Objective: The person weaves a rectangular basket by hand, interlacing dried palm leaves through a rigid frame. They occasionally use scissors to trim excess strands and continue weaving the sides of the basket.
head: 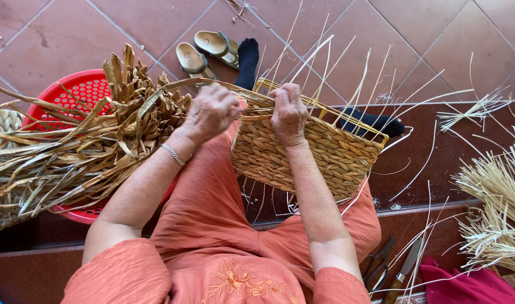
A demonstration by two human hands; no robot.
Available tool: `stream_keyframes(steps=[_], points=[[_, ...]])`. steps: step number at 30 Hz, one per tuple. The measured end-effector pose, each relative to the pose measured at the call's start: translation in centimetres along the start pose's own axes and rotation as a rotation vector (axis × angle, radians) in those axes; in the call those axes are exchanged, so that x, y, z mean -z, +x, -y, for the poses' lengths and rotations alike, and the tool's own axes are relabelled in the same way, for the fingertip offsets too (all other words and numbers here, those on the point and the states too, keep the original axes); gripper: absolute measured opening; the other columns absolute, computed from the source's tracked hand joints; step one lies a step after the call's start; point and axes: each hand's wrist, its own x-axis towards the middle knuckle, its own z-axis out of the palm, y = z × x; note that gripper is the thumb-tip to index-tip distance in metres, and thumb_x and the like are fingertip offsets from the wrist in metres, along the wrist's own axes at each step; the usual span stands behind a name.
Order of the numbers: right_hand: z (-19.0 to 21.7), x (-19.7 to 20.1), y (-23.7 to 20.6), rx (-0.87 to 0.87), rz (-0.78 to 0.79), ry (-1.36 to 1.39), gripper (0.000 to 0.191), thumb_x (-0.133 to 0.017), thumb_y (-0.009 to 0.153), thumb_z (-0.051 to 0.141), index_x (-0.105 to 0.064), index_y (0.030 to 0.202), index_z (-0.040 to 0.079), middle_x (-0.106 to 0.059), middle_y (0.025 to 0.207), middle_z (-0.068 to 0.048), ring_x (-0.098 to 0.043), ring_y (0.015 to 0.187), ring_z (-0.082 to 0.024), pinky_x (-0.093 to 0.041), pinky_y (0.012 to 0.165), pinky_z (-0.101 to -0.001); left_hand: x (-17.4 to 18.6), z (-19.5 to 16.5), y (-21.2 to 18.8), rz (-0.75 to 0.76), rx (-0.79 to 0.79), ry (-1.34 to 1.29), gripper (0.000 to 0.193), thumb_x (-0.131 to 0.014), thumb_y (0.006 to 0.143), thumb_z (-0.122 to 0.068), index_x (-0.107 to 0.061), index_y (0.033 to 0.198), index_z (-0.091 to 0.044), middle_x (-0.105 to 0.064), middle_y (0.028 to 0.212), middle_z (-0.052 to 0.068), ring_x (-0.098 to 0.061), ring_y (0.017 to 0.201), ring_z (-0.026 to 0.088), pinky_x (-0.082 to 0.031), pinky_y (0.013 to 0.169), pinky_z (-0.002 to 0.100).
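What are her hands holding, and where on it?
Both hands, left hand and right hand, hold the tan woven straw basket at its unfinished top rim.

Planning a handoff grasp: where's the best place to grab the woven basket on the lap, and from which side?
Probably the right-hand top rim of the woven basket, coming from the right. The left hand and right hand occupy the rim's left and middle, and loose straw stakes stick up past the far edge. The basket lies tilted on the lap, its right corner bare and firm-looking.
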Motion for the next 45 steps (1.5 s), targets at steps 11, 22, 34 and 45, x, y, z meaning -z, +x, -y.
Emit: stream_keyframes(steps=[11,22,34,45], points=[[1.0,3.4,1.0,0.006,0.289,0.344,0.019,-0.072,0.093,0.008,-0.074,0.111,0.007,-0.076,0.100,-0.012,-0.073,0.091,-0.025,-0.059,0.083,-0.0385,1.9,-0.5,2.3,0.134,0.044,0.149,0.007,-0.063,0.110,-0.017,-0.068,0.114,-0.019,-0.066,0.102,0.002,-0.058,0.112,0.022,-0.033,0.114,0.049],[1.3,3.5,1.2,-0.223,0.290,0.484,0.007,-0.061,0.104,0.008,-0.066,0.109,0.008,-0.077,0.093,-0.007,-0.076,0.087,-0.017,-0.060,0.076,-0.0327,0.5,-4.4,6.7,0.091,0.157,-0.180,0.020,-0.066,0.099,-0.015,-0.063,0.119,-0.010,-0.068,0.084,0.012,-0.068,0.087,0.030,-0.052,0.082,0.043],[1.1,1.7,1.6,-0.154,0.094,0.344,0.007,-0.071,0.096,0.007,-0.072,0.103,0.008,-0.074,0.094,-0.009,-0.073,0.081,-0.021,-0.057,0.072,-0.0336,0.3,-2.4,6.0,-0.032,0.995,-1.686,0.024,-0.044,0.096,-0.020,-0.060,0.097,-0.002,-0.076,0.079,0.018,-0.075,0.070,0.030,-0.064,0.069,0.044],[2.0,0.9,2.2,-0.083,0.179,0.262,0.017,-0.070,0.092,0.009,-0.077,0.107,0.012,-0.078,0.091,-0.007,-0.073,0.083,-0.020,-0.058,0.077,-0.0367,2.2,0.3,4.8,-0.229,0.026,-0.422,0.053,-0.064,0.085,-0.014,-0.062,0.137,-0.005,-0.063,0.141,0.017,-0.045,0.139,0.034,-0.022,0.118,0.049]])
